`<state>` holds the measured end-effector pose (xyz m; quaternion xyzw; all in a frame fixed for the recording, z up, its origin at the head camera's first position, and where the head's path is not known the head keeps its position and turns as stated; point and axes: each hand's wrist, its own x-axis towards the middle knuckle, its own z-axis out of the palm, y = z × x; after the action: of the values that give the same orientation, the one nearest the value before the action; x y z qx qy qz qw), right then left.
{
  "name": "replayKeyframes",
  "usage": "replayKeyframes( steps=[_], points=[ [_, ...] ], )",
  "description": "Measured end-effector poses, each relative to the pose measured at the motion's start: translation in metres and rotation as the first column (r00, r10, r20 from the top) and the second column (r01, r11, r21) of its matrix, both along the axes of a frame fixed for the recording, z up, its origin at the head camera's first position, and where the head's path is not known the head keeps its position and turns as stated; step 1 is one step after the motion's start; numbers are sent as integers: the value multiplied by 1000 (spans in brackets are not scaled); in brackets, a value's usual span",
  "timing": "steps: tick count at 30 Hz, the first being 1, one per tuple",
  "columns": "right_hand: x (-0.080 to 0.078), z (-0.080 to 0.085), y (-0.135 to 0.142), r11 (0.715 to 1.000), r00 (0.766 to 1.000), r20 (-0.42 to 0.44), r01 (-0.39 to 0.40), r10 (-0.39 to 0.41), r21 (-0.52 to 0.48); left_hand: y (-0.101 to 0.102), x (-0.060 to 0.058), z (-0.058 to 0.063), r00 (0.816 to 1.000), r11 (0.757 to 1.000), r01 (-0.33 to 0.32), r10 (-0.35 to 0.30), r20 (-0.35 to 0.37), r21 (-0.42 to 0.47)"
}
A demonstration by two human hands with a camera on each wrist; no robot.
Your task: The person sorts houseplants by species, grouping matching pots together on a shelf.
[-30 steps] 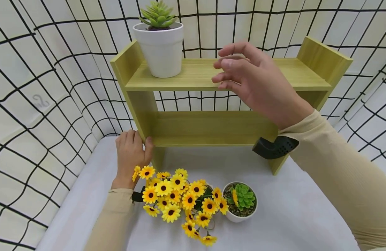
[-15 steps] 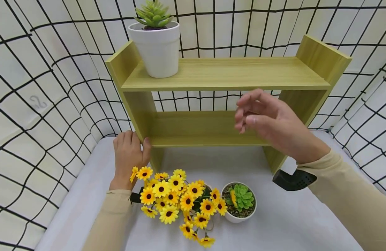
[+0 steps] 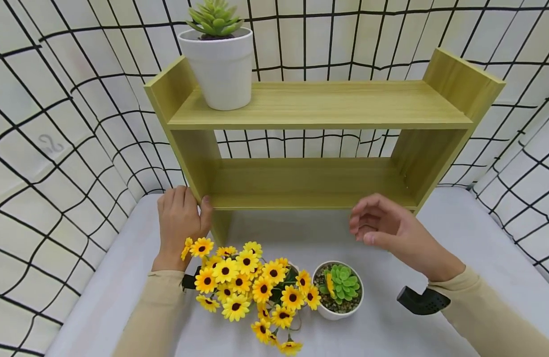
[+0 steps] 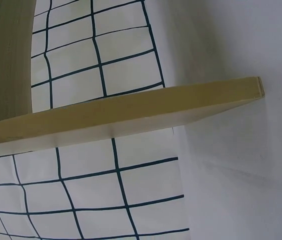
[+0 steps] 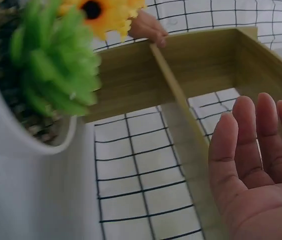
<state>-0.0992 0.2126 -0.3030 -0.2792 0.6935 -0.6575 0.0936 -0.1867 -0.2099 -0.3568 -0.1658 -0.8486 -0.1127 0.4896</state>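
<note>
A two-tier wooden shelf (image 3: 319, 104) stands on the white cloth. My left hand (image 3: 180, 218) grips the lower part of its left side panel, thumb on the inner side and fingers on the outer. My right hand (image 3: 392, 233) hangs with loosely bent fingers in front of the lower board's right end, holding nothing; the right wrist view shows its palm (image 5: 266, 210). A potted green succulent (image 3: 338, 290) in a small white pot stands left of and below that hand. Yellow artificial sunflowers (image 3: 236, 282) stand in front of my left hand and hide their own pot.
A taller white pot (image 3: 222, 72) with a spiky succulent stands at the left end of the shelf's top board. Black wire grid panels (image 3: 319, 39) backed by white sheeting enclose the back and both sides. White cloth (image 3: 386, 317) covers the table.
My right hand has come down from in front of the top board to the lower board's front edge. The left hand keeps its grip on the side panel.
</note>
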Motion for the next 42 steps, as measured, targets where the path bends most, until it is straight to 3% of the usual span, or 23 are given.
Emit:
replayKeyframes(
  steps=[11, 19, 23, 32, 42],
  points=[
    [0, -65, 11, 997, 997, 24, -66, 67, -34, 0, -2, -2, 1000, 1000, -2, 2, -29, -1],
    [2, -98, 12, 973, 974, -59, -223, 220, -59, 2, -2, 0, 1000, 1000, 5, -5, 12, 15],
    [3, -109, 13, 968, 971, -34, -238, 236, -82, 3, -1, -1, 1000, 1000, 9, -9, 19, 21],
    [4, -123, 12, 961, 947, 170, -262, 274, -87, 2, -1, -1, 1000, 1000, 11, -12, 17, 21],
    [4, -132, 10, 954, 919, 257, -294, 299, -57, 2, 1, -1, 999, 999, 5, -6, 51, 32]
  ],
)
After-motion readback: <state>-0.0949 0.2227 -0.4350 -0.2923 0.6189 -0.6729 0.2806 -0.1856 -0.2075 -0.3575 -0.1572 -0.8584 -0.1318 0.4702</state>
